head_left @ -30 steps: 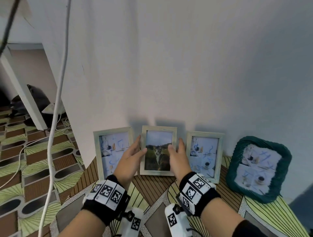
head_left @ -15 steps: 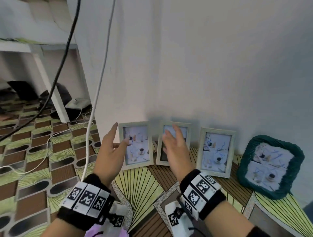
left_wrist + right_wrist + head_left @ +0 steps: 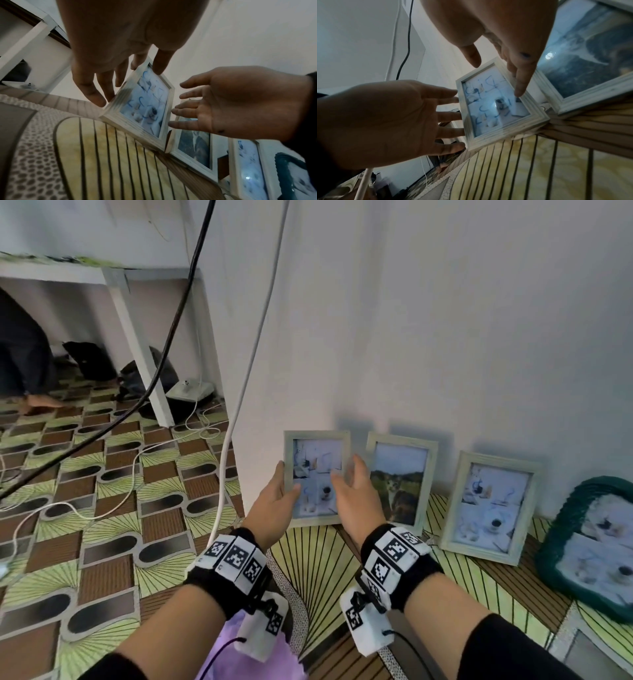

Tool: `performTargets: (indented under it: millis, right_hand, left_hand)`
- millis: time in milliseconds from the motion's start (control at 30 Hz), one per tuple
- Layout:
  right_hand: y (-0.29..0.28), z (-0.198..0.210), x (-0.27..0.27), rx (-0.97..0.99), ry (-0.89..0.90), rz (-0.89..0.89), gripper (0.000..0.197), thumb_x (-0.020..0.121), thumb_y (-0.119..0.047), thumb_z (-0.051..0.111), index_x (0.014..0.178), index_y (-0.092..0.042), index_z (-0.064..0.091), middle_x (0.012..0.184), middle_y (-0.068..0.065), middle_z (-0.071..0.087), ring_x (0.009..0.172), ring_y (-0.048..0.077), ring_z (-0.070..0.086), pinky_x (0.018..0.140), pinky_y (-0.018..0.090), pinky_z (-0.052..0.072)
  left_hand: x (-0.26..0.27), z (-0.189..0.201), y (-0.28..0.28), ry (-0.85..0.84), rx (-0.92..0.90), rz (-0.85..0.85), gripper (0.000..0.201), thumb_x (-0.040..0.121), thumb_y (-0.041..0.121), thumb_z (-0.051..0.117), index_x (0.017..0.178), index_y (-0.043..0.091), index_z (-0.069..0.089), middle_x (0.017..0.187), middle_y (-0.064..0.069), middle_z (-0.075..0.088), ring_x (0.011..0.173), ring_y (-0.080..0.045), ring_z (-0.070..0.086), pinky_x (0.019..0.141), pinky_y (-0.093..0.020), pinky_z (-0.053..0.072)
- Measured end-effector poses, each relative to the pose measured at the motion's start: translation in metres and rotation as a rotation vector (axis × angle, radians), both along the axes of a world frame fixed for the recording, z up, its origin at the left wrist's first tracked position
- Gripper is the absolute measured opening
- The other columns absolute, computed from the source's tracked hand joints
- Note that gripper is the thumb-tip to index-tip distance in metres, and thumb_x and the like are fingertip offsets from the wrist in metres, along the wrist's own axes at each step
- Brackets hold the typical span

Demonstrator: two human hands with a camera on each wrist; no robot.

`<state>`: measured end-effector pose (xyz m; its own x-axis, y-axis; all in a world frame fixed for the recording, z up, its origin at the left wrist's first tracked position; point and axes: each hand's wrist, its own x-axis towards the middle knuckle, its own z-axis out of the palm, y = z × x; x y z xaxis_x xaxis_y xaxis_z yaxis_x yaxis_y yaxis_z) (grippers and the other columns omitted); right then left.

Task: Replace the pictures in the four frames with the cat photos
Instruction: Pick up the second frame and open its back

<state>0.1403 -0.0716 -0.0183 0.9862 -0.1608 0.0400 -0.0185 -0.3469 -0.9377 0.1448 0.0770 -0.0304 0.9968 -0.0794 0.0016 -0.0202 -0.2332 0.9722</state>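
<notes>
Four frames lean against the wall on the patterned mat. The leftmost white frame [image 3: 317,453] [image 3: 145,102] [image 3: 493,105] shows a pale coffee picture. My left hand [image 3: 287,479] [image 3: 120,75] [image 3: 458,117] holds its left edge, thumb on the front and fingers along the side. My right hand [image 3: 346,474] [image 3: 181,102] [image 3: 496,73] is spread at its right edge, one fingertip touching the rim. Next to it stands the cat photo frame [image 3: 399,484] [image 3: 193,146] [image 3: 583,60], then a third white frame [image 3: 489,505] and a green woven frame [image 3: 597,485], both with coffee pictures.
A white cable [image 3: 233,440] and a black cable [image 3: 171,337] hang at the wall corner just left of the frames. Beyond them stand a white table leg [image 3: 137,347] and a white adapter [image 3: 190,392] with loose cords on the floor. Purple cloth [image 3: 239,659] lies under my wrists.
Both hands let go of the cat photo frame and moved left to the leftmost frame, where the left hand took hold. The head view swung left.
</notes>
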Motion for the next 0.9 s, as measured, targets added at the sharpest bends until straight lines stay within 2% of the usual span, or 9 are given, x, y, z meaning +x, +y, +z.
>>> performTargets:
  millis: [100,233,367,433,533,633,767,833,900]
  right_hand:
    - [0.000,-0.005,0.002,0.018,0.024,-0.027,0.061,0.100,-0.033,0.045,0.155,-0.027,0.017,0.155,0.004,0.036,0.137,0.024,0.041,0.113,0.037,0.032]
    - [-0.003,-0.004,0.003,0.147,0.089,-0.013,0.059,0.099,-0.030,0.047,0.153,-0.022,0.024,0.155,0.005,0.036,0.139,0.026,0.039,0.115,0.044,0.032]
    - [-0.008,0.010,-0.012,0.304,0.153,-0.018,0.055,0.099,-0.026,0.049,0.151,-0.025,0.032,0.132,0.004,0.055,0.128,0.035,0.050,0.100,0.054,0.049]
    - [-0.012,0.021,-0.025,0.337,0.155,-0.001,0.050,0.099,-0.023,0.049,0.148,-0.024,0.037,0.120,0.002,0.058,0.118,0.038,0.056,0.092,0.053,0.054]
    - [-0.024,0.040,-0.053,0.324,0.084,-0.027,0.039,0.098,-0.020,0.051,0.137,-0.022,0.049,0.123,-0.001,0.062,0.118,0.029,0.059,0.100,0.046,0.051]
    - [-0.041,0.053,-0.091,0.491,-0.002,-0.099,0.019,0.094,-0.013,0.058,0.110,-0.021,0.065,0.112,0.010,0.071,0.107,0.024,0.067,0.091,0.037,0.053]
    - [-0.061,0.057,-0.153,0.620,-0.056,-0.110,0.032,0.090,-0.015,0.066,0.122,-0.013,0.063,0.117,0.005,0.071,0.111,0.021,0.065,0.103,0.044,0.049]
    - [-0.069,0.055,-0.183,0.632,-0.079,-0.067,0.033,0.092,-0.018,0.064,0.126,-0.016,0.063,0.119,0.001,0.070,0.111,0.017,0.066,0.098,0.038,0.052]
    - [-0.078,0.049,-0.211,0.636,-0.095,-0.021,0.031,0.096,-0.019,0.059,0.126,-0.017,0.064,0.120,-0.001,0.070,0.106,0.013,0.068,0.084,0.028,0.056]
  left_hand:
    - [0.000,-0.005,0.001,-0.003,0.043,-0.026,0.061,0.104,0.030,0.042,0.156,0.027,0.012,0.158,0.000,0.031,0.144,-0.019,0.031,0.119,-0.046,0.027]
    - [-0.005,-0.006,0.003,0.011,0.035,-0.015,0.058,0.104,0.029,0.042,0.155,0.029,0.014,0.158,-0.001,0.031,0.145,-0.021,0.030,0.118,-0.047,0.027]
    - [-0.017,0.004,0.007,0.035,-0.034,0.021,0.056,0.104,0.023,0.042,0.155,0.029,0.018,0.152,-0.006,0.042,0.138,-0.026,0.042,0.114,-0.051,0.033]
    - [-0.028,0.012,0.009,0.043,-0.129,0.064,0.054,0.104,0.018,0.042,0.153,0.029,0.024,0.140,-0.004,0.055,0.124,-0.021,0.057,0.103,-0.044,0.048]
    - [-0.055,0.030,0.009,0.038,-0.300,0.058,0.054,0.101,0.009,0.044,0.150,0.029,0.031,0.134,0.004,0.061,0.106,-0.011,0.066,0.078,-0.025,0.059]
    - [-0.092,0.045,0.005,-0.016,-0.372,0.023,0.056,0.097,0.003,0.048,0.147,0.027,0.038,0.139,0.006,0.056,0.122,-0.015,0.058,0.088,-0.029,0.055]
    - [-0.147,0.054,-0.006,-0.054,-0.415,-0.057,0.056,0.094,0.003,0.052,0.143,0.029,0.045,0.138,0.010,0.058,0.129,-0.014,0.053,0.102,-0.043,0.049]
    - [-0.175,0.054,-0.011,-0.071,-0.413,-0.109,0.055,0.094,0.002,0.053,0.142,0.029,0.047,0.137,0.010,0.059,0.127,-0.012,0.055,0.107,-0.048,0.041]
    - [-0.200,0.051,-0.014,-0.092,-0.400,-0.163,0.056,0.092,0.004,0.056,0.141,0.028,0.049,0.136,0.006,0.059,0.128,-0.010,0.053,0.105,-0.041,0.044]
